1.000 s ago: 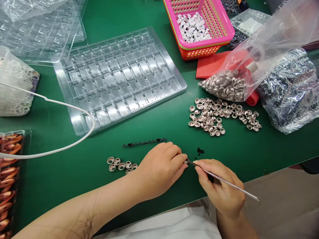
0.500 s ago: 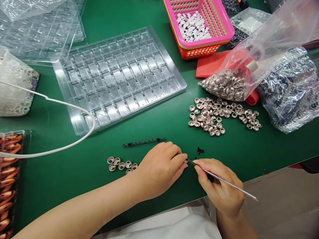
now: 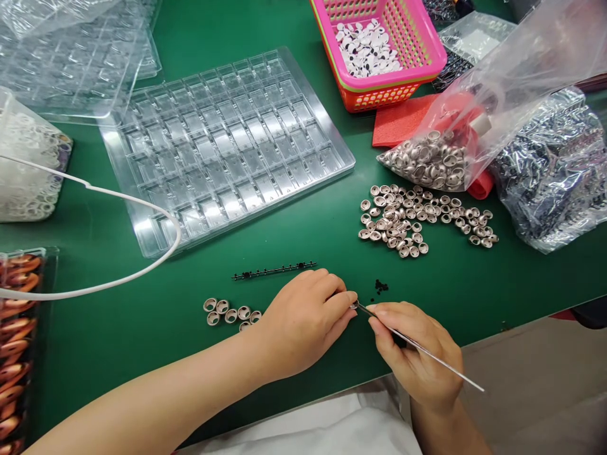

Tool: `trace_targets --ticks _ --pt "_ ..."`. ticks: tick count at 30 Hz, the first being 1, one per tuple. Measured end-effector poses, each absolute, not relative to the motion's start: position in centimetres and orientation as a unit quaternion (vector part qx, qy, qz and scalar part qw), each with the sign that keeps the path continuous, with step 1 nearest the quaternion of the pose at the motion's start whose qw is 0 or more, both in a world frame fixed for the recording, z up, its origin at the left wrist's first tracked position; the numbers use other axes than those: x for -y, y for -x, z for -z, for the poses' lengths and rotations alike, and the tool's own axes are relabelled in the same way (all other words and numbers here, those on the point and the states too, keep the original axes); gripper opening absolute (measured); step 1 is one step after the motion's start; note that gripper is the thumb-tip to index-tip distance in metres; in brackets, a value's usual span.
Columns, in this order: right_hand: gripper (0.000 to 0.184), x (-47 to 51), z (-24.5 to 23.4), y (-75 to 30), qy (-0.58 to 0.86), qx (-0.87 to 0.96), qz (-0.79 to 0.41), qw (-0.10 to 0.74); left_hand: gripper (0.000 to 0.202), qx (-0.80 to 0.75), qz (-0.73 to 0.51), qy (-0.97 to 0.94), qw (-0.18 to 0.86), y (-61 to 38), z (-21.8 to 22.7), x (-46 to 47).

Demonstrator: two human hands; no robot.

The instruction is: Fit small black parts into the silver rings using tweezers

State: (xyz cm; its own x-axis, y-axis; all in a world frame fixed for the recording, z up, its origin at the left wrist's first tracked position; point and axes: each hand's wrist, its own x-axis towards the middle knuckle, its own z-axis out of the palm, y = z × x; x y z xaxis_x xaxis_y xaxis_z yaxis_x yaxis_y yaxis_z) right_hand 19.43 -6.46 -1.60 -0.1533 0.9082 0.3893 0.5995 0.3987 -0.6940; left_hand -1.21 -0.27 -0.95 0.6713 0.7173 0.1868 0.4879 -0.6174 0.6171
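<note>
My left hand (image 3: 308,319) rests on the green table, its thumb and forefinger closed on a small silver metal ring (image 3: 353,304), mostly hidden by the fingertips. In my right hand (image 3: 420,354) is a pair of slim metal tweezers (image 3: 436,359), pinched near the front. Their tip meets the ring at my left fingertips; whether it grips anything there is too small to tell. Tiny black pieces (image 3: 380,287) lie just beyond the tweezers. Several similar metal rings (image 3: 231,315) sit left of my left hand, partly covered by it. Behind that hand lies a thin black sprue strip (image 3: 275,270).
A clear compartment tray (image 3: 227,145) lies further back. To the right are a heap of metal rings (image 3: 403,221), a bag of rings (image 3: 431,161) and a pink basket (image 3: 393,76) of white discs. A white cord (image 3: 142,275) loops in from the left, near a tub (image 3: 28,164).
The back end of the tweezers has tilted slightly down and to the left, and my right hand has shifted a little left. My left hand stays put on the ring.
</note>
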Motion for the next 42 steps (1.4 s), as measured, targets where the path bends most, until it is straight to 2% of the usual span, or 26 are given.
trace_targets --ticks 22,42 --pt "0.031 6.39 1.33 -19.42 0.515 0.74 -0.175 0.395 0.013 -0.347 -0.209 -0.873 0.273 1.12 0.99 0.14" --pt "0.039 6.54 1.59 -19.48 0.508 0.737 -0.19 0.403 0.013 -0.346 -0.211 -0.871 0.278 1.21 0.98 0.17"
